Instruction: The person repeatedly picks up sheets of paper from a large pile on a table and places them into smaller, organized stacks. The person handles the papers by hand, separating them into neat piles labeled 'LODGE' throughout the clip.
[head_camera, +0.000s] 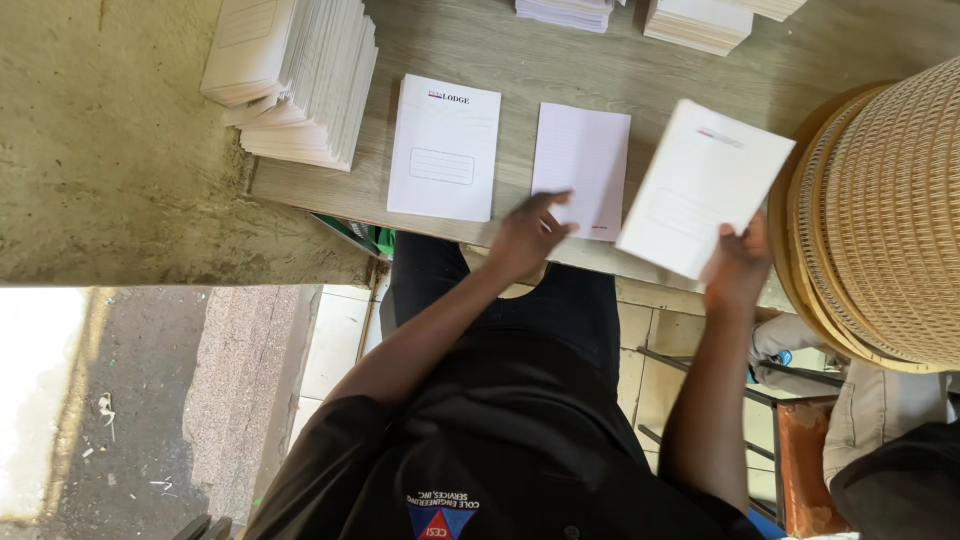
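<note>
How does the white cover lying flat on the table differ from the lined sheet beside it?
The white cover is wider than the lined sheet. The cover bears a small printed mark at the top and a rounded label box; the lined sheet shows fine ruled lines all over. No hand touches the cover, while the left hand rests its fingers on the lined sheet's lower edge. Both lie flat and upright on the wooden table, side by side.

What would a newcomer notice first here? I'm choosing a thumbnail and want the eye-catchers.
The white booklet held up in the right hand stands out, tilted above the table's near edge. The left hand presses on a lined sheet lying flat beside a white cover. Stacked wicker baskets crowd the right edge.
</note>
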